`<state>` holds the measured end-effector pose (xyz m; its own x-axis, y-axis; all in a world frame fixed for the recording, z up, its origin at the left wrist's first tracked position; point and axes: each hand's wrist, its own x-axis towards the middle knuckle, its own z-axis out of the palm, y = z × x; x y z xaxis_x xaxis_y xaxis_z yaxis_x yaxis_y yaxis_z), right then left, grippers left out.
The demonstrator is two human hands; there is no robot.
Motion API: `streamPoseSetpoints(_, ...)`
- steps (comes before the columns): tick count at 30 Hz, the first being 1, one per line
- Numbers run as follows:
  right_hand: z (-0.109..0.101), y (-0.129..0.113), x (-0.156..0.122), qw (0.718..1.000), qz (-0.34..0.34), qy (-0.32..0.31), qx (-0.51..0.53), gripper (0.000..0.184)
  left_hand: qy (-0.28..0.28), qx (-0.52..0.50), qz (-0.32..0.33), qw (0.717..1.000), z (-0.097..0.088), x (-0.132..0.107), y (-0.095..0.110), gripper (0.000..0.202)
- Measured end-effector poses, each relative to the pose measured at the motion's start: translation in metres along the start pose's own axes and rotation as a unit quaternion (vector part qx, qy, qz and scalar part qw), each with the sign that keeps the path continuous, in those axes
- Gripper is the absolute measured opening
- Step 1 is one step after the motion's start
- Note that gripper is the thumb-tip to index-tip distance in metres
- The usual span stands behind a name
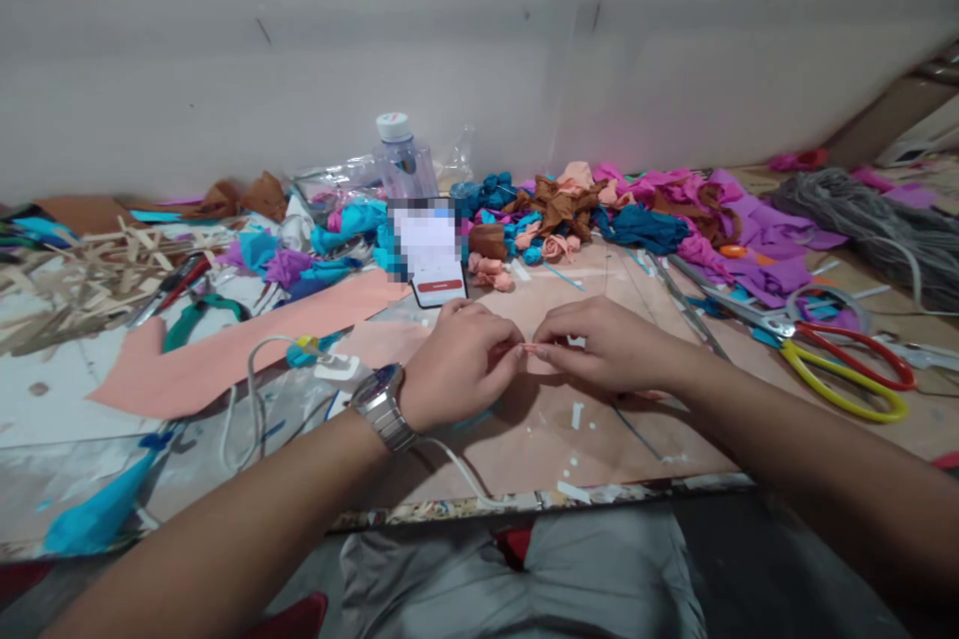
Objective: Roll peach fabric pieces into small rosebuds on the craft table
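Note:
My left hand [466, 359], with a metal watch [382, 404] on its wrist, pinches one end of a small strip of peach crepe paper [530, 348]. My right hand [608, 344] pinches the other end, so the strip spans the short gap between my fingertips. Most of the paper is hidden by the fingers. Both hands are just above the front middle of the table. Behind them a phone [440, 292] leans upright, partly blurred out. Peach paper roses [490, 273] lie beside the phone.
Scissors [846, 369] with red and yellow handles lie at right. A water bottle [403, 160] stands behind the phone. Colored crepe paper is heaped along the wall. At left are a peach sheet [247, 349], wooden sticks [97, 270], and a white cable [259, 409].

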<state>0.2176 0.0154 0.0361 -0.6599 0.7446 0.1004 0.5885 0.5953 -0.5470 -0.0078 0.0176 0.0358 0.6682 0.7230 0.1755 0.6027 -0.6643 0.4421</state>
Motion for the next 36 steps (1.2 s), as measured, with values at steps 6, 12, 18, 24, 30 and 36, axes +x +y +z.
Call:
streamPoseSetpoints(6,0.002,0.000,0.000,1.000,-0.013,0.015,-0.010,0.027,-0.014,-0.025,-0.006,1.000,0.000,0.001,0.000,0.023)
streamPoseSetpoints(12,0.006,0.003,0.001,0.999,-0.005,0.035,-0.021,0.020,-0.010,-0.050,-0.014,0.999,0.001,0.002,-0.004,0.025)
streamPoseSetpoints(18,0.010,0.004,0.001,0.997,-0.014,0.061,-0.041,0.019,-0.015,-0.048,-0.011,0.999,0.000,0.002,-0.005,0.025)
streamPoseSetpoints(24,0.014,0.008,0.002,0.991,-0.047,0.108,-0.060,0.016,-0.034,-0.106,-0.034,0.993,-0.003,0.002,-0.005,0.028)
streamPoseSetpoints(30,0.014,0.006,-0.001,0.985,-0.071,0.123,-0.094,0.017,-0.052,-0.196,-0.081,0.976,-0.002,0.002,-0.007,0.027)
streamPoseSetpoints(36,0.012,0.005,-0.001,0.979,-0.108,0.120,-0.127,0.021,-0.070,-0.260,-0.119,0.956,-0.003,0.004,-0.008,0.023)
